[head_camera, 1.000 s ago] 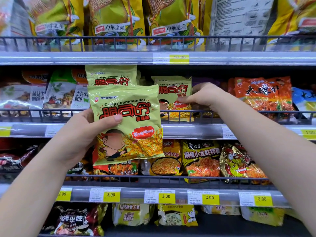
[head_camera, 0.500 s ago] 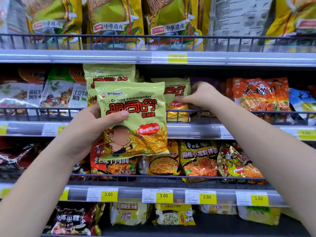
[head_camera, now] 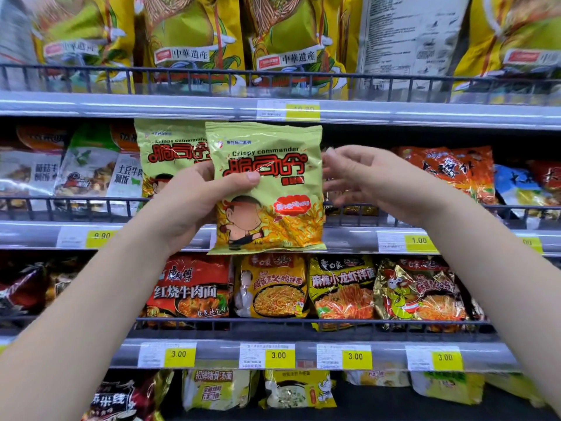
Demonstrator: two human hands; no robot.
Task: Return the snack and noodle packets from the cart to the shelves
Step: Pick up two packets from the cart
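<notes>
Okay, I see the left hand [head_camera: 194, 205] holding a green snack packet [head_camera: 273, 189] up in front of the middle shelf [head_camera: 349, 238]. The thumb [head_camera: 243, 180] lies across the front of the packet, right under the red letters. The other fingers are behind it, so the hand pinches the packet by its left side. The packet stands upright with its picture facing me. Its bottom edge hangs over the grey front strip of the shelf.

Just to the right of the grip is the right hand [head_camera: 379, 180]. Its fingers are spread and hold nothing. The fingertips are very near the right edge of the packet, but they are blurry and I cannot tell if they touch it.

Just behind the grip, a bit to its left, 1 more green packet [head_camera: 170, 150] of the same kind stands on the middle shelf behind the wire rail [head_camera: 76, 203]. Farther left of the grip are white and green rice packs [head_camera: 88, 168]. To the right, past the right hand, lies an orange packet [head_camera: 455, 168].

Right under the grip, on the shelf below, a red noodle packet [head_camera: 191, 287] stands beside a yellow noodle packet [head_camera: 273, 287], then a black and yellow packet [head_camera: 343, 287]. Under them I count 4 yellow price tags [head_camera: 278, 356] that say 3.00. High above the grip, tall yellow bags [head_camera: 188, 41] fill the top shelf. A 1.00 tag [head_camera: 419, 240] sits on the shelf strip below the right hand.
</notes>
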